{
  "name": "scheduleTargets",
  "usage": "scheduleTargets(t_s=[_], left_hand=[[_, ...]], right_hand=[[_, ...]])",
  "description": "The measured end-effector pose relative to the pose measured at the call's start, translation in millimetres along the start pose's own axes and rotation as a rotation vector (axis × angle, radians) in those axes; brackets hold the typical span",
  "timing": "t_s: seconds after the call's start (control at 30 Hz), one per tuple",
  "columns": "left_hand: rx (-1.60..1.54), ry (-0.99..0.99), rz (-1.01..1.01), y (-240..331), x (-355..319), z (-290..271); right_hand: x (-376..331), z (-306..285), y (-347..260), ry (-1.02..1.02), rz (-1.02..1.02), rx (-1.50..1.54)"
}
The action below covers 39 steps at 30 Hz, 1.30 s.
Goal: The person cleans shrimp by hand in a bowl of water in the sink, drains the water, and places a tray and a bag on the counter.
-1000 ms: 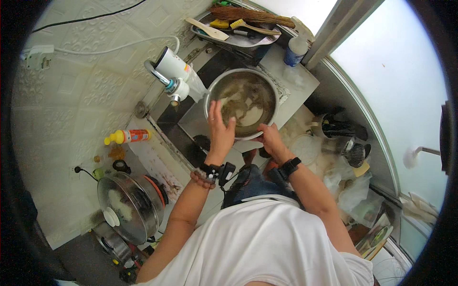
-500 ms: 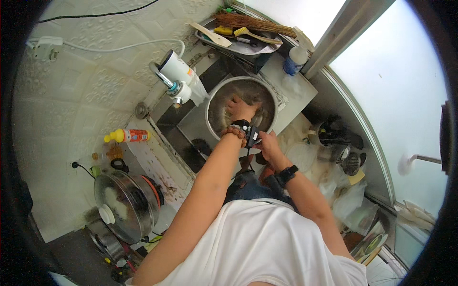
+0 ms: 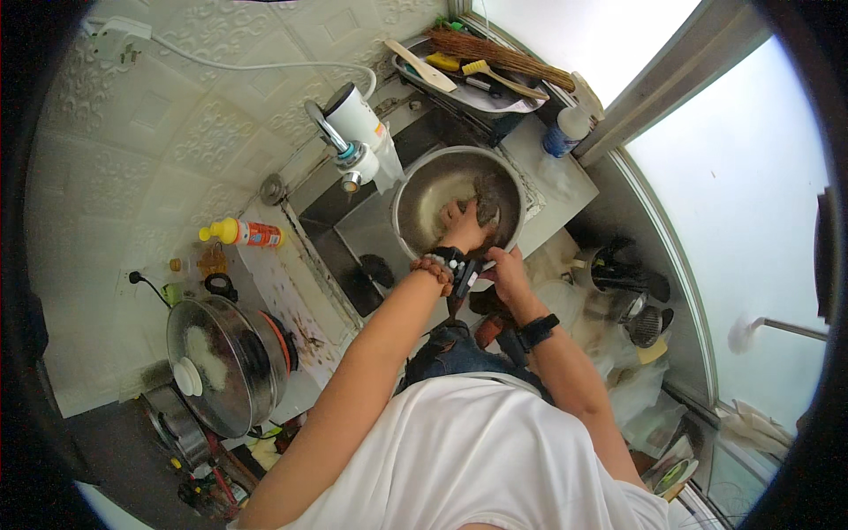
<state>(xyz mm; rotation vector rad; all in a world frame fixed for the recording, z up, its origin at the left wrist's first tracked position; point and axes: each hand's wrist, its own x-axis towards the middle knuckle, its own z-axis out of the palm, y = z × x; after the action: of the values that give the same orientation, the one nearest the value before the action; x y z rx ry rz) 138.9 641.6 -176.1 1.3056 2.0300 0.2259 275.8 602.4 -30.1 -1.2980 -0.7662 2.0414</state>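
Observation:
A round metal basin (image 3: pixel 415 181) sits over the sink, its inside wet-looking. My left hand (image 3: pixel 466 228) reaches down into it, its fingers curled against a dark grey, rough-looking clump (image 3: pixel 485 196), perhaps a scouring pad; its exact kind is hard to make out. At the basin's near right side, my right hand (image 3: pixel 507 272) grips the rim. A beaded bracelet and a small black device are on my left wrist, and a black band circles the right one.
Over the sink (image 3: pixel 353 234) a white tap (image 3: pixel 358 128) juts from the left. Behind the basin stands a metal tray (image 3: pixel 512 102) with brushes and a wooden spatula, beside a white-and-blue bottle (image 3: pixel 566 131). A lidded pan (image 3: pixel 221 371) and yellow-capped bottle (image 3: pixel 252 233) are at left.
My left hand has drawn back toward the near side of the basin, and the dark clump now shows at its fingers. My right hand stays on the rim. The view has shifted slightly.

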Motion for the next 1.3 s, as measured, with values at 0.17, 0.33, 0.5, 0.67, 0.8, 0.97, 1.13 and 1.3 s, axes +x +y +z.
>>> scheduleTargets(t_s=[0.17,0.33,0.5,0.67,0.8,0.97,1.13,1.3], left_hand=[[0.09,-0.169,0.102,56.5,-56.6,-40.2],[-0.298,-0.085,0.063,47.1,-63.7,-47.2],[-0.202,-0.015,-0.021,80.8,-67.1,-92.3],[0.003,-0.005,0.113,77.5,-42.7,-94.6],[0.133,-0.145,0.217,67.0,-45.3,-80.9],[0.196,-0.29,0.25,63.0,-76.5,-75.6],[0.159,-0.314,0.281,52.2,-87.1,-77.3],[0.118,-0.358,0.273,60.0,-91.4,-86.4]], right_hand=[[12.5,-24.8,1.6,0.012,0.023,0.009],[5.4,-21.8,-5.1,-0.006,0.023,0.026],[1.7,-22.7,-15.7,-0.027,0.015,0.035],[1.8,-22.7,-15.2,-0.021,0.021,-0.01],[-5.4,-22.2,-25.5,-0.039,0.024,0.007],[-0.8,-33.3,-15.9,-0.053,0.086,0.033],[2.2,-36.7,-8.6,0.044,0.056,0.099],[0.2,-36.1,-15.5,0.121,0.023,0.064]])
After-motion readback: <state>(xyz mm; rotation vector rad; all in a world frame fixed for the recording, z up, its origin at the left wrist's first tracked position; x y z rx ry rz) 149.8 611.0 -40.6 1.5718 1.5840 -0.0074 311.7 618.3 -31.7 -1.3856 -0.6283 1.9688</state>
